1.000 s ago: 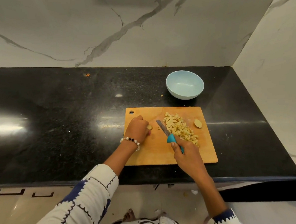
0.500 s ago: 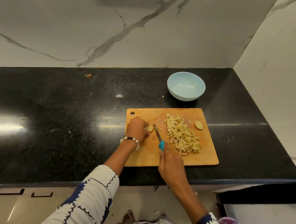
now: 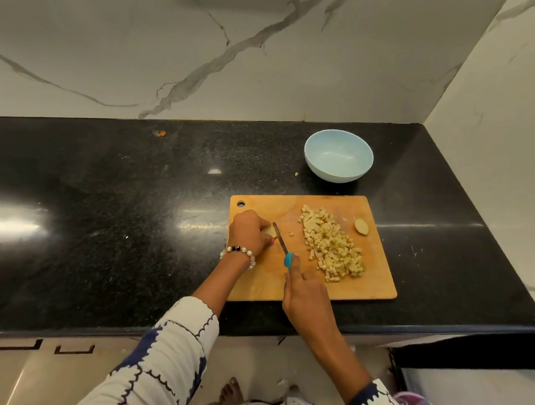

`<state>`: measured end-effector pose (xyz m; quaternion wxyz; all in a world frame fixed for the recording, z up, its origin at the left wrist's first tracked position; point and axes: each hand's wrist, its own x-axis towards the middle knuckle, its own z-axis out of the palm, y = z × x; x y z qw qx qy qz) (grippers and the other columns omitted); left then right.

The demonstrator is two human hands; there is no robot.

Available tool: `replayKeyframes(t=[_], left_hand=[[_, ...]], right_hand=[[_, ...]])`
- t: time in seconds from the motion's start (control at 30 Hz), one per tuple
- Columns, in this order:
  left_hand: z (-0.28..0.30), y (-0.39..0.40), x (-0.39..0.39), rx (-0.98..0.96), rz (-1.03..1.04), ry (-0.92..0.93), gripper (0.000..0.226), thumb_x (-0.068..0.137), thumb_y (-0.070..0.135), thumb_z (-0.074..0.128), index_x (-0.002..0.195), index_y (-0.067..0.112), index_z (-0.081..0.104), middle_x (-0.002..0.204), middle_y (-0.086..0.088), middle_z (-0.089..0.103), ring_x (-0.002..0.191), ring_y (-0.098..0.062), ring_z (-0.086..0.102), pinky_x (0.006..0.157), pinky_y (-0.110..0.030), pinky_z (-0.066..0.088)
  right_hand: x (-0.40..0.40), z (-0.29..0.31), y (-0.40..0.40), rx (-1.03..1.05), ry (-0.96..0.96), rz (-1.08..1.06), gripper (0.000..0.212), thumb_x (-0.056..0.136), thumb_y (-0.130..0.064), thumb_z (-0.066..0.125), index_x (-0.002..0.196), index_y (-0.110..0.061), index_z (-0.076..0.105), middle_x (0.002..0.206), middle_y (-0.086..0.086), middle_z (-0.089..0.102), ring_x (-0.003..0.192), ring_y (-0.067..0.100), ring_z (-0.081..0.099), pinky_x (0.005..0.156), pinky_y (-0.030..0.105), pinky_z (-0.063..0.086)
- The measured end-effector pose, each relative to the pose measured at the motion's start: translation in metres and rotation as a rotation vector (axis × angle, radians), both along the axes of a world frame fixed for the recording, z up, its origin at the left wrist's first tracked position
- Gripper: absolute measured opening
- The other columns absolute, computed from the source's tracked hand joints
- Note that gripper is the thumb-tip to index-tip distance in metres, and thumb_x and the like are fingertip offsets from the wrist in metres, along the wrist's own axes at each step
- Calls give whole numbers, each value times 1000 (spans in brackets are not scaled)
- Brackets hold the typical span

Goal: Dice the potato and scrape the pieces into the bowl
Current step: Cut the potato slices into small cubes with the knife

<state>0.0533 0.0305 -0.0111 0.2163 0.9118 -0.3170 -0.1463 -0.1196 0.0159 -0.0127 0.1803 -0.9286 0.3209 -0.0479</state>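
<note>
Behind board (image 3: pixel 380 276): bowl (image 3: pixel 338 155) empty. Left hand (image 3: pixel 248 233) grip pinching potato piece (image 3: pixel 268 232); right hand (image 3: pixel 306 297) gripping knife (image 3: pixel 282 245).

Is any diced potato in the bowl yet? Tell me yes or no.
No: the light blue bowl is bare inside, and the pile of diced potato lies on the cutting board.

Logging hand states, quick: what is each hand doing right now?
Left hand: fingers curled on a small potato piece on the cutting board.
Right hand: gripping the blue-handled knife.
</note>
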Motion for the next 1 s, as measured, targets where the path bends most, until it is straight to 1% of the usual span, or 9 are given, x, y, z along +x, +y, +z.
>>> replayKeyframes(t=[0.23, 0.3, 0.37, 0.43, 0.6, 0.7, 0.77, 0.9, 1.0], left_hand=[[3, -1, -1, -15, 15, 2, 38, 73, 32, 76, 105, 12, 72, 99, -6, 69, 90, -21, 62, 79, -33, 53], [2, 0, -2, -20, 25, -4, 40, 73, 31, 76, 108, 12, 71, 102, -5, 68, 94, -21, 61, 80, -32, 52], [0, -1, -2, -26, 34, -7, 42, 73, 32, 76, 110, 13, 69, 105, -5, 68, 96, -21, 60, 82, -31, 51], [0, -1, -2, -25, 40, 3, 43, 73, 33, 77, 111, 12, 69, 106, -5, 67, 98, -21, 60, 84, -31, 51], [4, -2, -1, -7, 36, 39, 46, 72, 33, 78, 112, 11, 68, 109, -4, 66, 100, -22, 60, 87, -31, 50], [3, -2, -1, -11, 52, 53, 48, 72, 33, 78, 113, 11, 68, 111, -4, 66, 101, -21, 60, 89, -30, 50], [2, -1, 0, -20, 61, 66, 47, 72, 32, 78, 113, 11, 67, 111, -4, 66, 101, -20, 60, 88, -29, 50], [3, 0, -1, -25, 62, 79, 47, 71, 29, 79, 112, 11, 68, 109, -4, 68, 99, -19, 61, 86, -26, 49], [3, -1, -2, -21, 72, 84, 46, 71, 28, 79, 112, 12, 68, 107, -5, 69, 96, -20, 63, 87, -27, 50]], right_hand=[[13, 0, 3, -49, 190, 63, 67, 97, -10, 35, 148, -5, -8, 121, 18, 47, 88, 30, 56, 64, 31, 32], [2, -5, 4, -136, 157, 36, 77, 84, -10, 61, 147, 3, 17, 101, 19, 57, 62, 25, 55, 53, 29, 30], [-15, -12, 13, -221, 101, 43, 83, 54, -6, 84, 129, 7, 51, 71, 13, 59, 37, 14, 32, 40, 21, 20], [-29, -17, 22, -223, 62, 83, 81, 47, -3, 87, 122, 7, 58, 65, 12, 57, 31, 12, 30, 37, 19, 17], [-15, -11, 15, -202, 56, -21, 80, 56, -6, 84, 129, 4, 52, 65, 11, 57, 35, 12, 28, 38, 20, 17], [-12, -10, 6, -70, 51, -38, 71, 91, -9, 53, 147, -3, 11, 102, 19, 59, 61, 24, 52, 52, 29, 32], [-24, -14, 2, 6, -56, -55, 60, 100, -15, 31, 148, -7, -5, 118, 19, 53, 81, 26, 56, 63, 29, 35], [-13, -18, -2, 26, -161, -120, 53, 98, -26, 31, 145, -1, 28, 97, 21, 62, 65, 20, 52, 56, 26, 32], [3, -18, 2, -16, -178, -50, 49, 101, -25, 37, 144, -3, 32, 81, 11, 61, 63, 14, 43, 55, 24, 27]])
